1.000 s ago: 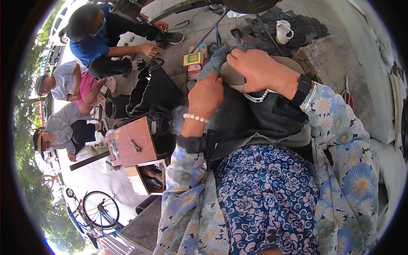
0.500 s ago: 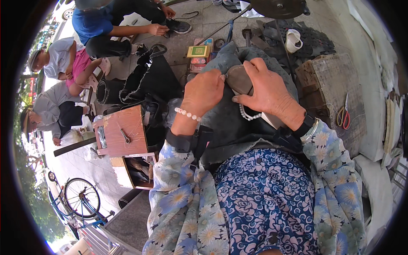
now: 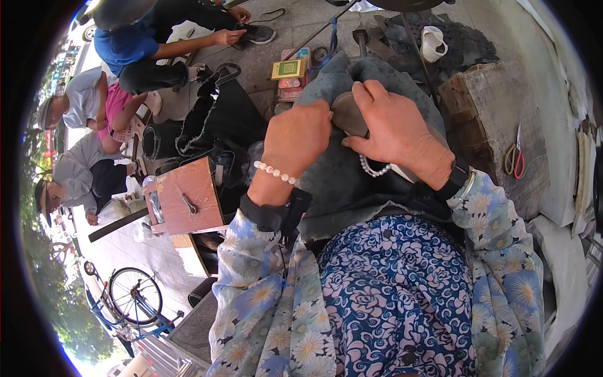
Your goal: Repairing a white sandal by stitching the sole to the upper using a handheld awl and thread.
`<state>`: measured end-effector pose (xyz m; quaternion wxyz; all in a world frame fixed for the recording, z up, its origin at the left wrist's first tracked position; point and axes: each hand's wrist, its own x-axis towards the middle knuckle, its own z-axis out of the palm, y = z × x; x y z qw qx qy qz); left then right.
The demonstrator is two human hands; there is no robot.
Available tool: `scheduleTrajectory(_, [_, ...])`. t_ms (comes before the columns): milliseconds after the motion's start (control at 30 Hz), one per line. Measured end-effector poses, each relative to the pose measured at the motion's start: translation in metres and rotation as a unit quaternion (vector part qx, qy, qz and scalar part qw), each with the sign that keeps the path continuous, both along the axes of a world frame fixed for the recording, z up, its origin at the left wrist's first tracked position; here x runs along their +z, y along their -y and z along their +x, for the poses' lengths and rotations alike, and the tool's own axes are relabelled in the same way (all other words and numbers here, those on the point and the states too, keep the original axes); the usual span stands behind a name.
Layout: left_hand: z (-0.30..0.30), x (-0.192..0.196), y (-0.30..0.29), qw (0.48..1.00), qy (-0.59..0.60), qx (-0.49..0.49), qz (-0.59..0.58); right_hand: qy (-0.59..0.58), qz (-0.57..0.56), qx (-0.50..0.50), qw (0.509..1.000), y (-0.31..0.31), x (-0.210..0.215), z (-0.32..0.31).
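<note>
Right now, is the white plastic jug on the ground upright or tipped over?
Upright: the white plastic jug stands on its base beside dark scraps, handle at its side.

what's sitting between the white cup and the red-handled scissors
In the head view, a worn wooden block lies between the white cup and the red-handled scissors.

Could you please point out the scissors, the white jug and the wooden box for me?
scissors (image 3: 515, 158), head view, on the red and green handles.
white jug (image 3: 433, 43), head view, on its body.
wooden box (image 3: 188, 196), head view, on its reddish top face.
</note>
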<state>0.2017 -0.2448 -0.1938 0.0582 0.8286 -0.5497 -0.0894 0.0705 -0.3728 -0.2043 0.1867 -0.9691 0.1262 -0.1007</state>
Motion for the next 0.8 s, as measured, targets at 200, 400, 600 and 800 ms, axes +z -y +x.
scheduleTrajectory(200, [-0.009, -0.004, -0.001, 0.998, -0.036, 0.053, 0.013, -0.043, 0.015, -0.02, 0.999, -0.004, 0.002, 0.002])
scheduleTrajectory(400, [-0.022, -0.01, -0.003, 0.994, -0.037, 0.098, 0.0, -0.019, -0.006, -0.035, 0.999, -0.012, -0.002, 0.001])
scheduleTrajectory(600, [-0.033, -0.014, -0.001, 0.99, -0.027, 0.139, 0.0, -0.028, -0.008, -0.041, 0.999, -0.012, -0.003, 0.0])
scheduleTrajectory(800, [-0.042, -0.018, -0.006, 0.985, -0.047, 0.164, -0.028, -0.012, -0.013, -0.042, 0.999, -0.011, -0.01, 0.003])
